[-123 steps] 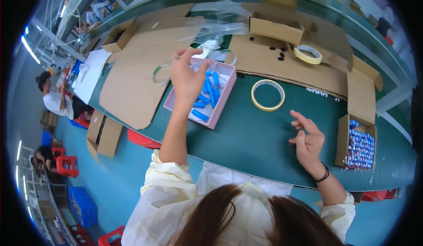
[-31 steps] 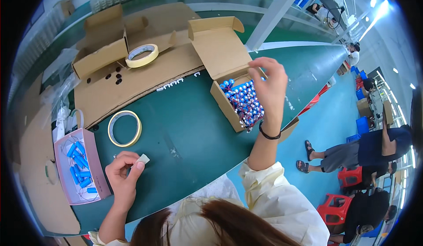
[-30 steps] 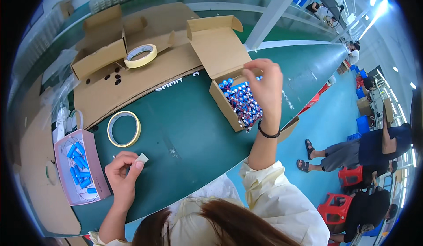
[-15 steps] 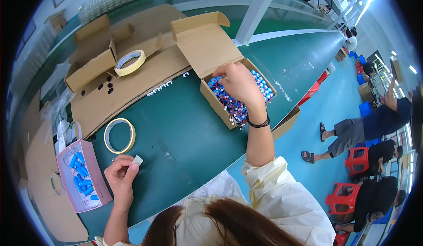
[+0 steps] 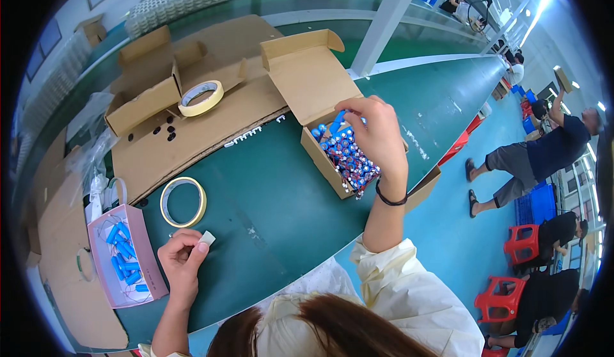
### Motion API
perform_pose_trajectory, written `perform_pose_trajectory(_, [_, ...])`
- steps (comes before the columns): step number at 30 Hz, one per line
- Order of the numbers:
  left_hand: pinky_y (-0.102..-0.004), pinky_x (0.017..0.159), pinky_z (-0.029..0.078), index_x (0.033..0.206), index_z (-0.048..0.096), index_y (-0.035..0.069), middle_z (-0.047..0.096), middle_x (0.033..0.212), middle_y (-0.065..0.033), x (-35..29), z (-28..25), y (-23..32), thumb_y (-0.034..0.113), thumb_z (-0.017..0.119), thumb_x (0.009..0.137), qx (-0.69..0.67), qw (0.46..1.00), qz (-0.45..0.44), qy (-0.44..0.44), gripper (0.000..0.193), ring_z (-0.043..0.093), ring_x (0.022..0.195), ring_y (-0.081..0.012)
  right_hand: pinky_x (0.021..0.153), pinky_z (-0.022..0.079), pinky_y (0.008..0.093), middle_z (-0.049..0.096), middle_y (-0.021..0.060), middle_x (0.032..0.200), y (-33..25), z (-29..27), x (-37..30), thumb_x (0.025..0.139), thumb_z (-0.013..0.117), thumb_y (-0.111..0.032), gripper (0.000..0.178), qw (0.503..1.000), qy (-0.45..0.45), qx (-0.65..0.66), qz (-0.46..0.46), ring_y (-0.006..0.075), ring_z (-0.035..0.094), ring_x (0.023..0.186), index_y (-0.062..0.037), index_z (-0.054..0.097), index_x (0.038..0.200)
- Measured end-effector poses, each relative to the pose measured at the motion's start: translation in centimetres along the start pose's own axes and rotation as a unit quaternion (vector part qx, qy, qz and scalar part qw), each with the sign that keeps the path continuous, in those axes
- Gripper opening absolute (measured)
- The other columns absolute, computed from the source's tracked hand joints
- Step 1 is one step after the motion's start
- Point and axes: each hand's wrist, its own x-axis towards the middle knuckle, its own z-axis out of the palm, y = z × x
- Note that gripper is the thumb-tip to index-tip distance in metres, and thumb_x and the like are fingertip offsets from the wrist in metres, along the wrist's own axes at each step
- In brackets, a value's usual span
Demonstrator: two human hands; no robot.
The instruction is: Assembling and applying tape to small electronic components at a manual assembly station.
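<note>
Right hand (image 5: 377, 136): curled, fingertips down among the blue cells (image 5: 345, 155); whether one is pinched, cannot tell.
Blue cells: packed upright in the open cardboard box (image 5: 323, 158), directly beneath the right hand.
Long axis of cells: vertical, ends facing up toward the fingers.
Left hand (image 5: 182, 261): closed on a small white piece (image 5: 206, 237), resting on the green table (image 5: 268, 197).
Nearer hand: right, touching the cells; left well apart, near the pink tray (image 5: 150, 270) and tape roll (image 5: 183, 201).

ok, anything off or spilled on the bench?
Mostly tidy. A few small dark pieces lie loose on the flattened cardboard beside the upper tape roll. The right hand is in the box of blue cells; nothing spilled.
</note>
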Motion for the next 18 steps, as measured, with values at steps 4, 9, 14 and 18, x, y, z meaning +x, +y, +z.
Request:
perform_pose_trajectory(4, [-0.0188,0.057,0.036,0.071,0.056,0.001,0.054,0.078,-0.0042,0.1,-0.1,-0.1,0.010,0.063,0.074,0.009,1.000,0.003,0.000,0.012,0.047,0.065,-0.0079,0.062,0.044,0.0311,0.062,0.0103,0.075,-0.8,-0.5,0.0,0.067,0.058,0.006,0.019,0.992,0.100,0.024,-0.070,0.0231,0.055,0.070,-0.0024,0.065,0.084])
perform_pose_trajectory(9, [-0.0195,0.058,0.036,0.071,0.056,0.001,0.053,0.077,-0.0044,0.2,-0.2,-0.4,0.012,0.063,0.074,0.013,1.000,0.014,-0.003,0.014,0.047,0.064,-0.0084,0.061,0.044,0.0309,0.062,0.0089,0.077,-1.8,-0.3,-0.1,0.064,0.059,0.007,0.020,0.979,0.131,0.062,-0.145,0.0226,0.054,0.071,-0.0028,0.064,0.081])
perform_pose_trajectory(14, [-0.0194,0.058,0.037,0.070,0.055,0.001,0.054,0.078,-0.0054,0.2,-0.2,-0.3,0.013,0.063,0.075,0.012,1.000,0.003,-0.012,0.015,0.047,0.064,-0.0086,0.060,0.043,0.0309,0.061,0.0076,0.076,-2.0,-0.3,-0.3,0.063,0.059,0.007,0.020,0.976,0.098,0.067,-0.181,0.0229,0.053,0.070,-0.0033,0.064,0.079])
perform_pose_trajectory(18, [-0.0177,0.057,0.038,0.073,0.056,-0.002,0.054,0.080,-0.0069,0.2,-0.5,-0.6,0.005,0.062,0.076,0.003,0.999,0.023,-0.028,0.010,0.046,0.065,-0.0067,0.059,0.043,0.0328,0.058,0.0067,0.074,-1.6,0.5,-0.4,0.064,0.058,0.006,0.017,0.984,0.075,-0.022,-0.159,0.0235,0.051,0.072,-0.0033,0.063,0.077])
